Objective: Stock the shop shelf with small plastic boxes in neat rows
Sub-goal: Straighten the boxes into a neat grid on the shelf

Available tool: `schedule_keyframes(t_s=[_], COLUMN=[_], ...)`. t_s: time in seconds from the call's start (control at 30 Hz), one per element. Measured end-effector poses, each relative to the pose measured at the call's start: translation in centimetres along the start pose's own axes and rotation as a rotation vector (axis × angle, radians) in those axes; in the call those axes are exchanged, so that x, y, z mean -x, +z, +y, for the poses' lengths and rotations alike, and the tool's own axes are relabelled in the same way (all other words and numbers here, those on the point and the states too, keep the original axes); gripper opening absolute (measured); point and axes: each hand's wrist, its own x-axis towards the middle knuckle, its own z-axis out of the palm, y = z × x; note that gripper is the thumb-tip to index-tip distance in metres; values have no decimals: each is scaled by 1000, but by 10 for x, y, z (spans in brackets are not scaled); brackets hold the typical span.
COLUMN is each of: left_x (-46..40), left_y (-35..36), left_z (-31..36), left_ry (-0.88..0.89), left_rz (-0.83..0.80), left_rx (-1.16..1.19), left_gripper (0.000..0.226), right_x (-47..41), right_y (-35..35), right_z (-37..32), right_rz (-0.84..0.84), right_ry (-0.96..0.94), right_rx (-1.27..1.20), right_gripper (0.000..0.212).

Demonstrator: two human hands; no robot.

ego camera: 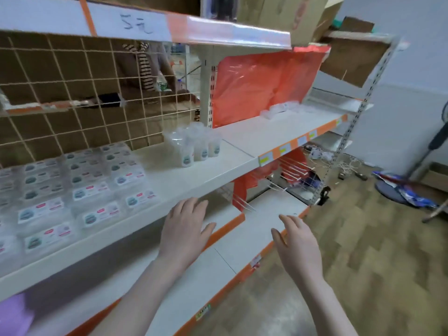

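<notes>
Several small clear plastic boxes with labels [97,187] lie in neat rows on the left of the white middle shelf [184,180]. A cluster of upright clear containers [194,146] stands behind them to the right. More clear boxes [281,109] sit farther right on the same shelf level. My left hand [186,229] hovers flat, fingers straight, just below the shelf's front edge. My right hand [298,246] is held out lower right over the bottom shelf, fingers relaxed. Both hands hold nothing.
A wire grid panel [72,98] backs the left bay; an orange plastic sheet [261,86] hangs behind the right bay. Cardboard boxes [286,13] sit on top. Metal hooks [291,170] stick out below. A fan base [397,192] and cables lie on the wooden floor.
</notes>
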Motion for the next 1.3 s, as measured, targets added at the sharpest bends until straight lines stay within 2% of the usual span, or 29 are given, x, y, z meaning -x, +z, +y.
schedule_keyframes(t_s=[0.2, 0.43, 0.6, 0.77, 1.03, 1.13, 1.3], left_x=[-60, -128, -177, -246, -401, -457, -523], left_y=[53, 99, 125, 162, 234, 250, 274], left_z=[109, 190, 218, 244, 281, 290, 291], left_ry=[27, 86, 112, 118, 116, 122, 89], left_rz=[-31, -67, -91, -92, -90, -98, -90], left_rx=[80, 85, 67, 109, 162, 161, 116], left_gripper=[55, 62, 63, 63, 60, 61, 63], right_x=[-49, -103, -144, -203, -363, -424, -504], right_y=[-29, -51, -39, -23, 12, 18, 37], right_z=[103, 187, 225, 259, 327, 342, 364], right_rz=[6, 39, 36, 48, 87, 118, 80], right_ry=[-12, 2, 51, 47, -22, -28, -30], right_rx=[46, 127, 114, 133, 166, 166, 113], right_gripper=[41, 34, 39, 33, 48, 49, 44])
